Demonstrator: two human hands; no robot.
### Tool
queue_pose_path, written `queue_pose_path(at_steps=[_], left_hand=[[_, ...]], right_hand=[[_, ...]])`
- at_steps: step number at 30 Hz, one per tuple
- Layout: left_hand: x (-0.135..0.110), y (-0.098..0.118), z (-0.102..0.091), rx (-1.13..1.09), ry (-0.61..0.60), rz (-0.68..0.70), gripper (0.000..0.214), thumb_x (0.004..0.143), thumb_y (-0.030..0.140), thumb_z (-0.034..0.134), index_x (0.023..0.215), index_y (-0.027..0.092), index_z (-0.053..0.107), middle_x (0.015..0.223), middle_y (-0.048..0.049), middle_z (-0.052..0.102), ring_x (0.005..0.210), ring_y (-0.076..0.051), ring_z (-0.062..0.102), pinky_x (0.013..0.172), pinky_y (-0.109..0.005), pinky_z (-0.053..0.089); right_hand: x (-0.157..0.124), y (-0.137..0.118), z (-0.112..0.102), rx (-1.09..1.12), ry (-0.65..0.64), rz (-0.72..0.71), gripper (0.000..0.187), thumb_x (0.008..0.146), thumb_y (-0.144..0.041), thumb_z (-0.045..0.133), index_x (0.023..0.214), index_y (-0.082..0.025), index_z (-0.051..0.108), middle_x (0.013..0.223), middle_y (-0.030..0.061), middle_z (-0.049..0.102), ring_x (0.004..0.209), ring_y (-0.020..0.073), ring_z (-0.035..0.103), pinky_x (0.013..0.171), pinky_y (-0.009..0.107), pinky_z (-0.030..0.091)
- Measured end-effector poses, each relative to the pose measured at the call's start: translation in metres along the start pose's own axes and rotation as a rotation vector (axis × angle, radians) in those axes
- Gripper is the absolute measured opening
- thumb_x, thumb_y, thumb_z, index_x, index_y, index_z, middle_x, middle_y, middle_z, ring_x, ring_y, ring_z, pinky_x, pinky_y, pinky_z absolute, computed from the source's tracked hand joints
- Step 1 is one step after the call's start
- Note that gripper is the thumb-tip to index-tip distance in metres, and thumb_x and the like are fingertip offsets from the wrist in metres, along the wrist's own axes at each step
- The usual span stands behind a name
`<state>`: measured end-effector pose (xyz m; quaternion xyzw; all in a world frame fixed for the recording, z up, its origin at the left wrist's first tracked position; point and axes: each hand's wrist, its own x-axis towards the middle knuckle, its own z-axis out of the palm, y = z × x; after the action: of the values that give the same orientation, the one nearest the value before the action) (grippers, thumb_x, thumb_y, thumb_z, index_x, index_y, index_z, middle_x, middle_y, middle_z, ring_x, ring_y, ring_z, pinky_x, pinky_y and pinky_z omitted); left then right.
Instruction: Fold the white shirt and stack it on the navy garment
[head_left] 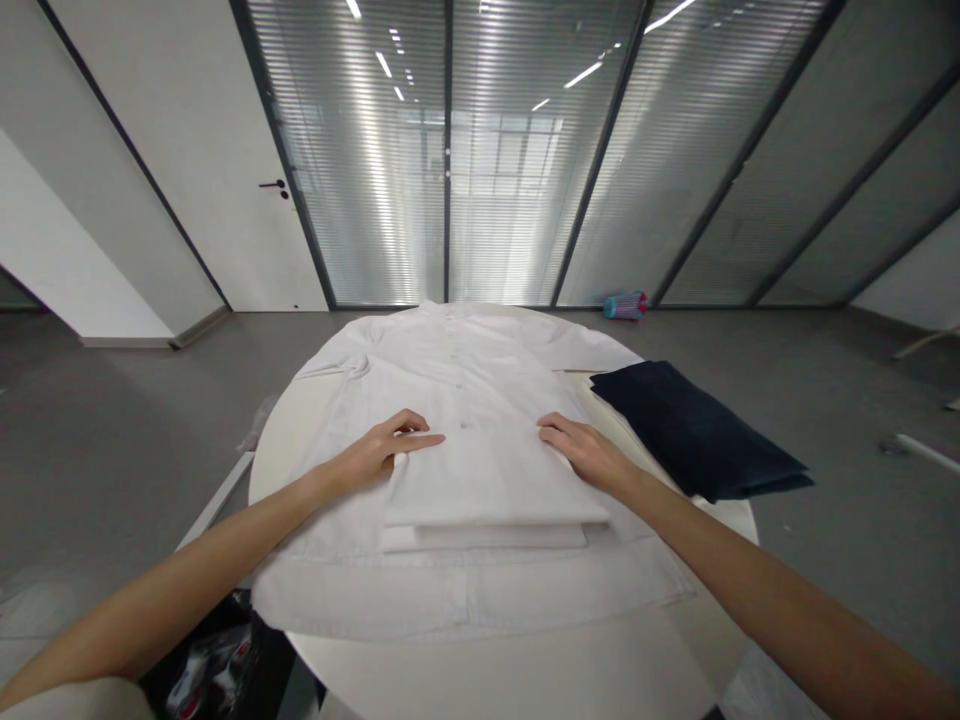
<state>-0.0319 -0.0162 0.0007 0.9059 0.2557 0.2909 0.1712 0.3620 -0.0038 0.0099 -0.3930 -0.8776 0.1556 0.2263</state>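
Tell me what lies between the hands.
In the head view, a folded white fabric button-front shirt lies between the left hand and the right hand, its buttons showing.

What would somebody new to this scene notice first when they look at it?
The big white shirt spread over the round table stands out first, with the left hand and right hand resting on its folded part. A folded dark navy cloth lies to its right. Behind, a glass wall with blinds fills the top of the view.
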Motion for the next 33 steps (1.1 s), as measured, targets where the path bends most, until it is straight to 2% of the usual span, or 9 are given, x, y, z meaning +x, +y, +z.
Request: queue_pose_path(at_steps=[5,8,11,16,19,23,27,30,33], left_hand=[[-0.003,-0.006,-0.003,0.083,-0.058,0.009,0.083,0.075,-0.012,0.036,0.140,0.036,0.056,0.126,-0.0096,0.055,0.119,-0.019,0.056,0.097,-0.033,0.050],[-0.004,-0.002,-0.012,0.146,-0.130,-0.012,0.082,0.078,-0.009,0.037,0.144,0.036,0.051,0.136,-0.0092,0.055,0.127,-0.022,0.053,0.105,-0.041,0.046],[-0.004,0.002,-0.034,0.080,-0.167,-0.102,0.065,0.086,0.003,0.045,0.142,0.034,0.054,0.140,-0.0077,0.057,0.131,-0.025,0.052,0.111,-0.046,0.041],[0.013,0.029,-0.064,-0.072,0.121,-0.308,0.030,0.094,0.032,0.053,0.114,0.028,0.075,0.130,-0.0067,0.067,0.124,-0.029,0.059,0.109,-0.047,0.044],[0.033,0.066,-0.046,-0.103,0.178,-0.372,0.031,0.096,0.037,0.053,0.113,0.026,0.075,0.125,-0.0065,0.069,0.123,-0.030,0.060,0.109,-0.047,0.044],[0.041,0.097,0.002,0.014,-0.004,-0.255,0.053,0.095,0.040,0.057,0.145,0.025,0.052,0.150,-0.0087,0.050,0.144,-0.033,0.037,0.120,-0.054,0.025],[0.022,0.089,0.031,0.199,-0.151,-0.215,0.080,0.094,0.052,0.056,0.160,0.026,0.020,0.164,-0.0101,0.023,0.152,-0.039,0.012,0.120,-0.063,0.005],[0.007,0.076,0.032,0.315,-0.181,-0.207,0.090,0.089,0.063,0.057,0.161,0.029,0.014,0.166,-0.0098,0.013,0.151,-0.043,0.002,0.118,-0.066,0.000],[-0.003,0.066,0.028,0.361,-0.213,-0.235,0.097,0.085,0.071,0.056,0.161,0.029,0.012,0.167,-0.0117,0.007,0.151,-0.044,0.002,0.117,-0.067,0.005]], right_hand=[[0.004,-0.011,0.000,0.081,-0.035,0.268,0.023,0.091,-0.042,0.051,0.104,-0.028,0.063,0.101,0.0046,0.069,0.092,0.0263,0.065,0.089,0.041,0.049],[0.003,-0.008,0.000,0.066,-0.036,0.157,0.021,0.091,-0.040,0.052,0.101,-0.028,0.066,0.109,0.0053,0.069,0.099,0.0270,0.064,0.093,0.042,0.048],[0.000,-0.003,-0.008,0.049,-0.024,0.050,0.021,0.091,-0.034,0.052,0.104,-0.029,0.068,0.115,0.0059,0.068,0.107,0.0279,0.062,0.099,0.045,0.045],[0.008,-0.031,-0.024,0.026,0.158,-0.079,0.029,0.093,-0.022,0.045,0.096,-0.028,0.073,0.121,0.0082,0.066,0.116,0.0295,0.060,0.103,0.051,0.043],[0.018,-0.074,-0.016,0.099,0.188,-0.052,0.032,0.098,-0.030,0.045,0.120,-0.031,0.069,0.130,0.0071,0.064,0.122,0.0282,0.058,0.106,0.051,0.043],[0.021,-0.111,0.014,0.044,-0.052,-0.068,0.064,0.098,-0.054,0.045,0.154,-0.024,0.038,0.160,0.0100,0.033,0.149,0.0307,0.026,0.120,0.056,0.022],[0.016,-0.101,0.036,-0.096,-0.160,-0.052,0.079,0.097,-0.066,0.039,0.158,-0.017,0.027,0.163,0.0153,0.022,0.152,0.0319,0.013,0.123,0.057,0.011],[0.012,-0.083,0.038,-0.152,-0.146,-0.031,0.081,0.093,-0.071,0.042,0.159,-0.025,0.026,0.164,0.0105,0.019,0.152,0.0323,0.012,0.123,0.056,0.009],[0.011,-0.067,0.037,-0.164,-0.159,0.051,0.085,0.091,-0.074,0.043,0.159,-0.026,0.027,0.165,0.0106,0.017,0.152,0.0348,0.013,0.122,0.055,0.012]])
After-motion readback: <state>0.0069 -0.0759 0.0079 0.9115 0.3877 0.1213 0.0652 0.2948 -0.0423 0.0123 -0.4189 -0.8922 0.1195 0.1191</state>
